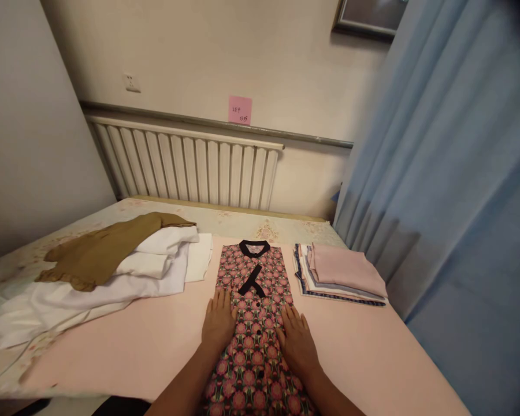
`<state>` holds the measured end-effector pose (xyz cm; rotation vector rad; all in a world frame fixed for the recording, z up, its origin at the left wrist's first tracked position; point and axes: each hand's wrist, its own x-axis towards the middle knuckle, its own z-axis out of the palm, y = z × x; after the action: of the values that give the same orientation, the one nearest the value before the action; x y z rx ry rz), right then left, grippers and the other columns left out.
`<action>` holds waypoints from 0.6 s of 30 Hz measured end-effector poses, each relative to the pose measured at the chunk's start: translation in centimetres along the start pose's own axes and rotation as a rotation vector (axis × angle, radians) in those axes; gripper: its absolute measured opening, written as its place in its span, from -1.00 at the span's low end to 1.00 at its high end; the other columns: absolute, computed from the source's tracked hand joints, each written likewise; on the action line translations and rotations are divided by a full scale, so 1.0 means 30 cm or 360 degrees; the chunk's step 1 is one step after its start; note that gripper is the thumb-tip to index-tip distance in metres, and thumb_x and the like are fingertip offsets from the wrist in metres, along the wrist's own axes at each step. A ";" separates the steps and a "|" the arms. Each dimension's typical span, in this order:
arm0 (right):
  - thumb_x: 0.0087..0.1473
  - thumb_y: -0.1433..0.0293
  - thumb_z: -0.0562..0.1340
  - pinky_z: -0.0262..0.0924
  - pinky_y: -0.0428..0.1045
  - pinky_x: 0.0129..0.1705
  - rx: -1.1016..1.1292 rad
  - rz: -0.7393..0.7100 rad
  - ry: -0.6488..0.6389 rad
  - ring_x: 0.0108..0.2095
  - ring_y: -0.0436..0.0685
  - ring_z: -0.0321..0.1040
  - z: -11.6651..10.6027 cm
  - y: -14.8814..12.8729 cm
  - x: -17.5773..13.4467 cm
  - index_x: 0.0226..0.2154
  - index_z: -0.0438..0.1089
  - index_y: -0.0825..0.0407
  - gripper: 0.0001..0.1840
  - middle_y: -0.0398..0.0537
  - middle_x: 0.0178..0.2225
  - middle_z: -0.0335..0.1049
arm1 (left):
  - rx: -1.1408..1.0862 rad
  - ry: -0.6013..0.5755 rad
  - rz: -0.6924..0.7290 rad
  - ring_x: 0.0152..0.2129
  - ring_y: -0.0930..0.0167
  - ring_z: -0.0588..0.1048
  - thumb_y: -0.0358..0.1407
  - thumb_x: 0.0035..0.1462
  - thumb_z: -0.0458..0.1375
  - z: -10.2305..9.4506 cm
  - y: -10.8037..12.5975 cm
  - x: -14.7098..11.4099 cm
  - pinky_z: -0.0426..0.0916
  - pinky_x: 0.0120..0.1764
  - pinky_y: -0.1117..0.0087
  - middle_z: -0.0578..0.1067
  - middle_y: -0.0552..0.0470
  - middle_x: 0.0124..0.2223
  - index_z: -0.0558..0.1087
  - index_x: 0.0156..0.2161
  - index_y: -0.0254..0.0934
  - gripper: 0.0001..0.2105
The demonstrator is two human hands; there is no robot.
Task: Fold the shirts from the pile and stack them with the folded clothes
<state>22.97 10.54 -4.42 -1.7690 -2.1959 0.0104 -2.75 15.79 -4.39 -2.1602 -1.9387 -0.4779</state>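
Observation:
A pink and black flower-patterned shirt [255, 346] with a black collar, a black tie strip and dark buttons lies flat before me, its collar at the far end. Its sides run straight and no sleeves show. My left hand [219, 320] rests palm down on its left edge, fingers stretched out. On the right edge, my right hand [298, 338] also lies flat with its fingers extended. Neither hand grips the cloth. The shirt's lower end runs out of view between my forearms.
A folded clothes stack [346, 271] sits to the right, dusty pink on top. Left lies a loose heap of white garments [156, 260] under an olive-brown garment [108, 248]. Beneath is a pink sheet [156, 346]. A radiator [190, 162] stands behind; a blue curtain [437, 173] hangs right.

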 end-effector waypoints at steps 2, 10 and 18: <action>0.23 0.19 -0.02 -0.23 0.25 0.29 -0.0012 -0.0001 -0.0011 0.30 0.26 -0.15 0.001 0.000 0.001 0.25 0.09 0.05 -0.41 0.00 0.29 -0.02 | 0.0010 -0.0031 -0.0006 0.24 0.17 0.12 -0.17 0.26 -0.14 -0.010 0.004 0.000 0.08 0.18 0.05 0.18 -0.26 0.29 0.18 0.24 -0.43 -0.47; 0.24 0.17 -0.06 -0.32 0.20 0.31 -0.0122 0.0066 -0.0111 0.32 0.21 -0.22 -0.020 -0.019 0.000 0.27 0.05 0.08 -0.38 -0.02 0.32 -0.11 | 0.0031 -0.0158 -0.0047 0.28 0.17 0.03 -0.11 0.26 -0.15 -0.041 0.016 -0.006 -0.01 0.21 0.02 0.11 -0.20 0.32 0.13 0.27 -0.36 -0.44; 0.25 0.14 -0.10 -0.31 0.18 0.30 -0.0147 0.0064 -0.0119 0.32 0.22 -0.22 -0.046 -0.034 -0.002 0.26 0.07 0.09 -0.38 -0.02 0.31 -0.07 | 0.0040 -0.0186 -0.0015 0.27 0.18 0.04 -0.13 0.27 -0.20 -0.045 0.018 -0.071 -0.01 0.21 -0.01 0.10 -0.16 0.33 0.12 0.28 -0.35 -0.45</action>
<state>22.36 9.97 -2.92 -1.8913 -2.2461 -0.0166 -2.55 13.26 -3.88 -2.2101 -2.0042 -0.3337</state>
